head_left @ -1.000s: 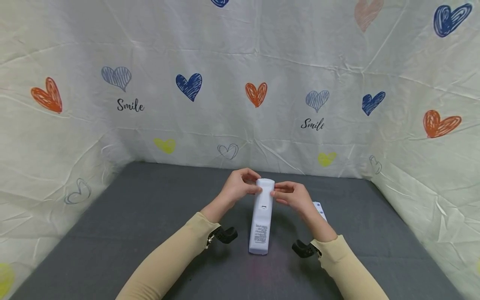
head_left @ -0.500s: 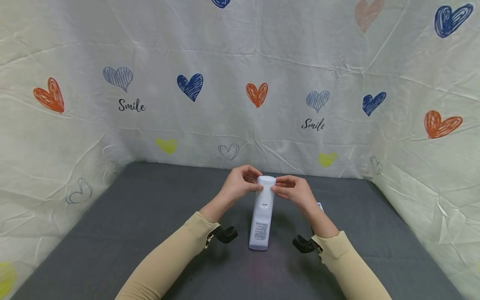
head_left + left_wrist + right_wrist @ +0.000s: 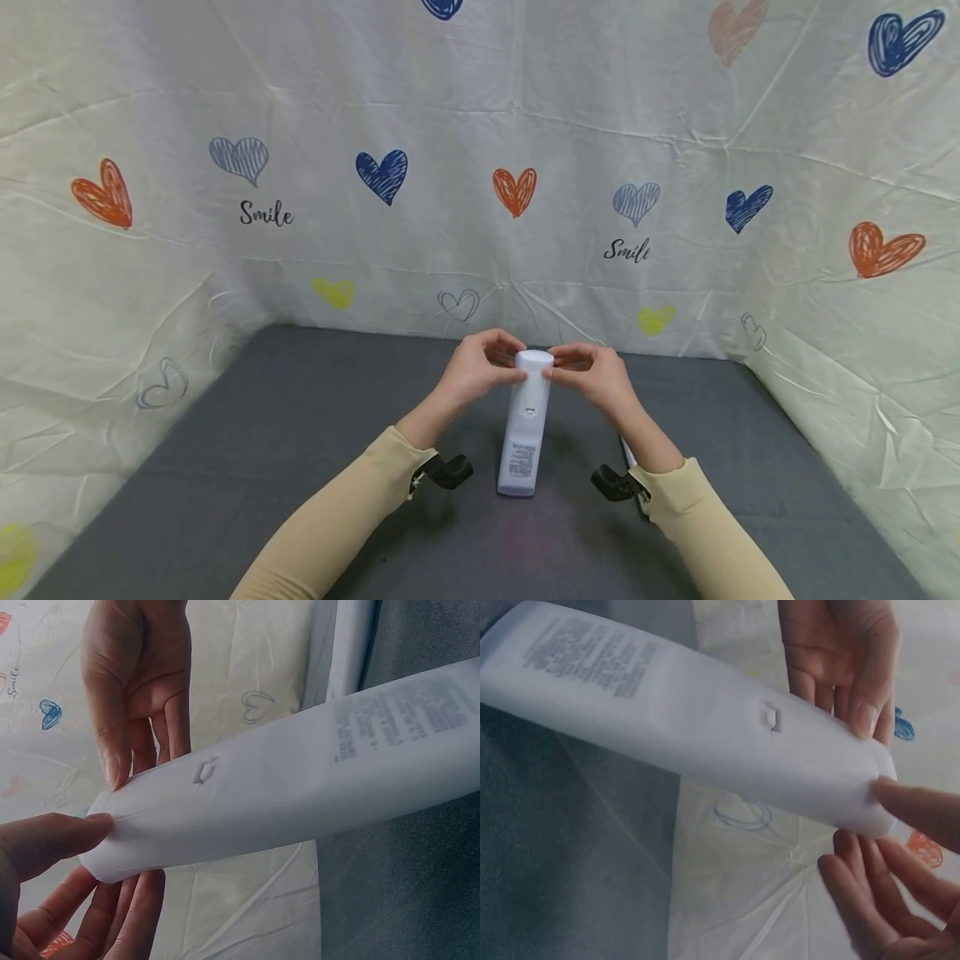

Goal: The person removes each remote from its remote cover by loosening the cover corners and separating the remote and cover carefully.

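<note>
Along the bottom of the head view, two beige sleeves (image 3: pixel 341 508) reach over the dark grey counter (image 3: pixel 247 450), and a white-edged item (image 3: pixel 628 454) shows at lower right, mostly hidden by the right forearm (image 3: pixel 651 442). Just right of the frame's centre line, below the middle, is the white remote (image 3: pixel 522 429), its back facing up; whether its lower end touches the counter I cannot tell. Around its upper end the left hand (image 3: pixel 474 371) and right hand (image 3: pixel 600 379) each pinch one side, thumbs on the back, fingers underneath. The two-handed hold looks done, but the cover (image 3: pixel 161 829) and its latch (image 3: pixel 204 772) seem in place, so work there appears still to do. Beyond, heart-printed cloth (image 3: pixel 442 242) fills the upper frame.
</note>
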Demonstrator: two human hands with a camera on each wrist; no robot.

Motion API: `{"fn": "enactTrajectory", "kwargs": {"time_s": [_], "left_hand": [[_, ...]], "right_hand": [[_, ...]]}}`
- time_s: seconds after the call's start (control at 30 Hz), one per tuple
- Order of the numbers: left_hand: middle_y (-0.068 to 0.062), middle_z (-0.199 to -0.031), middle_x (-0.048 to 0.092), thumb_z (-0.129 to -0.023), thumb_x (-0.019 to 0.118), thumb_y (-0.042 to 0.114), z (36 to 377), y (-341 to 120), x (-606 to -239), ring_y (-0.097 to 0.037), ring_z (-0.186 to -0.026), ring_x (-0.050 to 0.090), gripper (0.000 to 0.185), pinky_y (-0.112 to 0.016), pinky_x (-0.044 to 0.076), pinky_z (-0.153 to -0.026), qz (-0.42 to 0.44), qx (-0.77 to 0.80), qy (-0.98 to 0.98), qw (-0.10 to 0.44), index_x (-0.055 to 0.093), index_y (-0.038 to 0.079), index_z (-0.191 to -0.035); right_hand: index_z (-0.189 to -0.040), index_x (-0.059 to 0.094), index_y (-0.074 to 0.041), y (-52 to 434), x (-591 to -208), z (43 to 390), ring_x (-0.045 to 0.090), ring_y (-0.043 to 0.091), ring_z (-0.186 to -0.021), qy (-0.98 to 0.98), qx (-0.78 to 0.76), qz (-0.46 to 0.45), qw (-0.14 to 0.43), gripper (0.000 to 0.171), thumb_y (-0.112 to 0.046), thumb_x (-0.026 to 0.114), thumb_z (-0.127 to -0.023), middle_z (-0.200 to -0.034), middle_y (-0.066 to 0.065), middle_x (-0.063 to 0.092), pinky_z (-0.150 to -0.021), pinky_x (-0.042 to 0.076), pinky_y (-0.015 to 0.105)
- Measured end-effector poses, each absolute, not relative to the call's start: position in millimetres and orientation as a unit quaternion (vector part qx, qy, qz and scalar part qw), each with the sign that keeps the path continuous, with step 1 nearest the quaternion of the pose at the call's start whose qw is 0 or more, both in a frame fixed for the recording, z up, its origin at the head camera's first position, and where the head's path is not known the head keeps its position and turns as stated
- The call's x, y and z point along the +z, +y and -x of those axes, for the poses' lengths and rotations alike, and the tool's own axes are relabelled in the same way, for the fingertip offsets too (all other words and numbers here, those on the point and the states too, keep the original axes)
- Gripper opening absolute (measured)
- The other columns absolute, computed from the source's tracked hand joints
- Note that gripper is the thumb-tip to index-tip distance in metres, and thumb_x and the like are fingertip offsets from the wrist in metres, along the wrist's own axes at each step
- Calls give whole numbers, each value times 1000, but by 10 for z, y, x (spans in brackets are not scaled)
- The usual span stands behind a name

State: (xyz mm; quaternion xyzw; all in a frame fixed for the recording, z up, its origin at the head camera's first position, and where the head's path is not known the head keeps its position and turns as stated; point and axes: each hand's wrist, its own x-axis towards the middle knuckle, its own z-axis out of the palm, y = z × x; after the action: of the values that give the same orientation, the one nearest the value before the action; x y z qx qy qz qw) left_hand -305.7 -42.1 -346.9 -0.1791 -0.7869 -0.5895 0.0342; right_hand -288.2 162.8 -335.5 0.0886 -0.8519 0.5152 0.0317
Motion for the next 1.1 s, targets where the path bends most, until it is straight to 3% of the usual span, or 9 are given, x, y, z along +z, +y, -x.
{"fn": "enactTrajectory", "kwargs": {"time_s": [0.53, 1.1], "left_hand": [[-5, -100, 67, -74, 80, 7, 3039, -437, -3458, -19, -88, 64, 30, -34, 55, -74, 194, -579, -791, 35, 67, 13, -100], [-5, -101, 67, -74, 80, 8, 3040, -440, -3455, -19, -89, 65, 30, -35, 56, -74, 199, -573, -794, 36, 68, 13, -101]], "right_hand": [[-102, 73, -13, 1651, -3309, 2867, 71, 18, -86, -873, 461, -138, 79, 28, -24, 79, -77, -96, 7, 73, -71, 58, 33], [-100, 74, -11, 1657, -3296, 2879, 71, 18, -82, -879, 442, -154, 93, 25, -22, 79, -77, -93, 8, 74, -68, 58, 33]]}}
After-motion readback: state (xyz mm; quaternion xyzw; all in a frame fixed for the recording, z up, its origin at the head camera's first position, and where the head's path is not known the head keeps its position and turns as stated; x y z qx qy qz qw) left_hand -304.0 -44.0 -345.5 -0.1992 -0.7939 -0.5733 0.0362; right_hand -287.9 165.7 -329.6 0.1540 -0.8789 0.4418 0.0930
